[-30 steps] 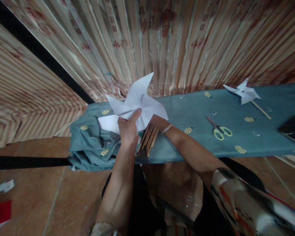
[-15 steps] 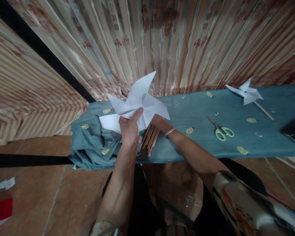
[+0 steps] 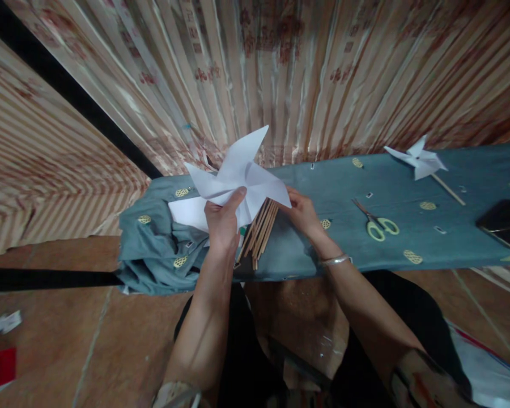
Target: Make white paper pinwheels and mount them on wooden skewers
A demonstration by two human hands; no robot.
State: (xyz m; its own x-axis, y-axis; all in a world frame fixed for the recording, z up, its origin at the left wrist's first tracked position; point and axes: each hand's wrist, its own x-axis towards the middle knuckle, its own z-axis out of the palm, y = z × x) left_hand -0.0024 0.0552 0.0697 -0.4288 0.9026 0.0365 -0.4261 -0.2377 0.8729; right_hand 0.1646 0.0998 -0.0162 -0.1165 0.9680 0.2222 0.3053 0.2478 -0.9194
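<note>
A white paper pinwheel head [image 3: 255, 178] with pointed blades is held up over the near-left part of the table. My left hand [image 3: 225, 218] grips it, thumb pressed on its centre. At its right blade tip is my right hand [image 3: 304, 212], fingers bent and closed around the paper edge; the fingertips are partly hidden behind the blade. Below the pinwheel lies a bundle of thin wooden sticks [image 3: 261, 235], its far end covered by the paper. White paper sheets [image 3: 187, 212] lie to the left, partly under my left hand.
Green-handled scissors [image 3: 376, 221] lie right of my hands on the blue-green tablecloth [image 3: 344, 192]. Farther right are a finished-looking pinwheel on a stick [image 3: 425, 164] and a dark object [image 3: 504, 224]. A striped curtain [image 3: 280, 85] hangs behind the table; a black pole [image 3: 72, 93] slants at left.
My right hand has come out from behind the pinwheel, moving right to its blade tip. My left hand still holds the pinwheel in nearly the same place. The view has shifted slightly.
</note>
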